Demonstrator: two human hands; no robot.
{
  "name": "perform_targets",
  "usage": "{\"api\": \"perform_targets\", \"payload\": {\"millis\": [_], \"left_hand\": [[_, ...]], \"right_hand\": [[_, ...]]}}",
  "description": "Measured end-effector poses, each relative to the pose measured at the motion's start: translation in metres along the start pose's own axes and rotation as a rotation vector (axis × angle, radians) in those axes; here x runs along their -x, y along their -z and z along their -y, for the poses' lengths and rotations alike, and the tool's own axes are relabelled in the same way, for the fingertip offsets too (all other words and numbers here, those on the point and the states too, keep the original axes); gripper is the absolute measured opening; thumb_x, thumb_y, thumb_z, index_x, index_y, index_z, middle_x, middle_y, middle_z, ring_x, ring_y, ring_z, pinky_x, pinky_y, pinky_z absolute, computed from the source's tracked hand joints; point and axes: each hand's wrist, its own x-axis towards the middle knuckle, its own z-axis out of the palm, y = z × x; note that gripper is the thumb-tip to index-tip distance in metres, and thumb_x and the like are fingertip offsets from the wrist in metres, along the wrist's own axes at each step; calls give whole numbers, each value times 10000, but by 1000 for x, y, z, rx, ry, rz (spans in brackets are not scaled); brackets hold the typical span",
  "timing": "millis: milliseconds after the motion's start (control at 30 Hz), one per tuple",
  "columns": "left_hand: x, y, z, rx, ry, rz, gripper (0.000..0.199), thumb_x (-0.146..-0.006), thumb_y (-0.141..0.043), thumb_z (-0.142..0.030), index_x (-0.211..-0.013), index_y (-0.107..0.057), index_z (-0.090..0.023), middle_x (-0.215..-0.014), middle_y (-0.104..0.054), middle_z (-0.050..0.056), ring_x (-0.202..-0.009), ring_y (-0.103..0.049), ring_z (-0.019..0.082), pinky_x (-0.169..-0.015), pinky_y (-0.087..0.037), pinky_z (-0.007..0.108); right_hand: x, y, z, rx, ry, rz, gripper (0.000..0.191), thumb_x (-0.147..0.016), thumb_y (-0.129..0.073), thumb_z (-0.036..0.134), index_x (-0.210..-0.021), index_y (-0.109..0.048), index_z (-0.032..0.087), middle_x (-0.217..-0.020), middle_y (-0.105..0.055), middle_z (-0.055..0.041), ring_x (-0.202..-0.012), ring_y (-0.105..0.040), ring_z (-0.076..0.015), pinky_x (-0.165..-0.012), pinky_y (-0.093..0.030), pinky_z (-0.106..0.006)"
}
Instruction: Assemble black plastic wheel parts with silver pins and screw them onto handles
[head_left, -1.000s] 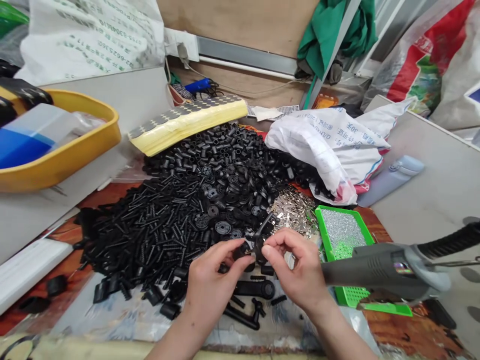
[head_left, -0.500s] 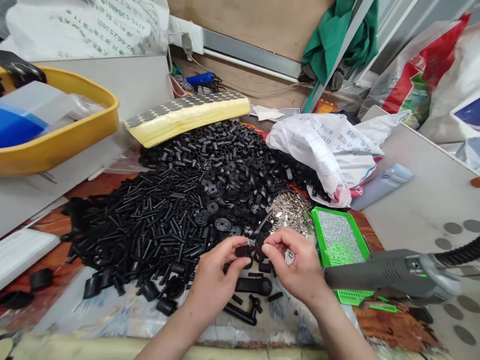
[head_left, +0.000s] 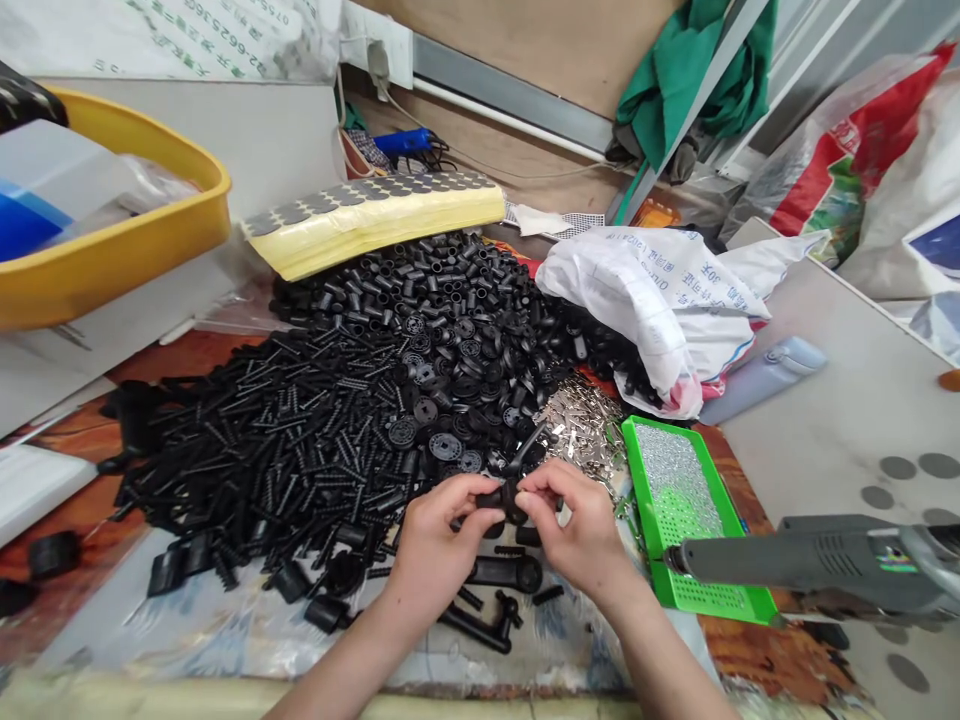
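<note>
My left hand (head_left: 442, 535) pinches a short black plastic cylinder (head_left: 491, 498) between thumb and fingers. Between the fingertips of my right hand (head_left: 577, 520) is a round black plastic cap (head_left: 513, 500), which meets the cylinder's right end. How the two parts fit together is hidden by my fingers. Just below my hands lie a black crank handle (head_left: 506, 573) and a second black handle (head_left: 480, 628) with a knob. Beyond them spreads a heap of ribbed black plastic shafts (head_left: 300, 430), with round black discs (head_left: 445, 446) and short black tubes (head_left: 420, 280) behind.
Small flat metal pieces (head_left: 581, 425) lie beside a green tray (head_left: 637, 480) of tiny silvery parts. A grey electric screwdriver (head_left: 795, 562) hangs over the tray. A white sack (head_left: 637, 290), a yellow bin (head_left: 150, 265) and a stack of sticker sheets (head_left: 405, 225) surround the heap.
The cap in my right hand has come up against the cylinder in my left. The screwdriver has swung slightly right, uncovering more of the green tray. The view has shifted a little.
</note>
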Motion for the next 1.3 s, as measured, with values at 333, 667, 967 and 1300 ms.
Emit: {"api": "perform_targets", "payload": {"millis": [333,667,967,1300], "left_hand": [[-4,0,-2,-24,-97,14,166,-737,-602,-95,-828,-705,-188,-810,-723,35,-699,-634,157,-640,-495,244],[-2,0,-3,157,148,67,161,-717,-574,-123,-840,-646,-197,-653,-657,-33,-543,-569,121,-508,-436,213],[-2,4,-3,197,177,80,131,-714,-553,-151,-785,-655,-193,-506,-554,-61,-451,-506,109,-443,-391,205],[1,7,0,339,255,125,110,-688,-550,-151,-773,-612,-184,-497,-535,-66,-435,-499,102,-442,-407,203]], "right_hand": [[-6,-2,-11,-215,-123,8,82,-819,-577,186,-770,-644,192,-751,-631,-29,-711,-592,-158,-619,-492,-263],[-7,-1,-8,-441,-217,35,167,-752,-704,200,-917,-713,217,-947,-649,-56,-815,-648,-166,-689,-576,-274],[-7,-5,-6,-241,-92,33,198,-729,-698,121,-888,-721,236,-879,-711,-31,-767,-660,-168,-699,-577,-294],[-5,-17,2,-316,-146,-53,152,-693,-702,127,-818,-724,212,-849,-708,-46,-709,-674,-161,-634,-600,-275]]}}
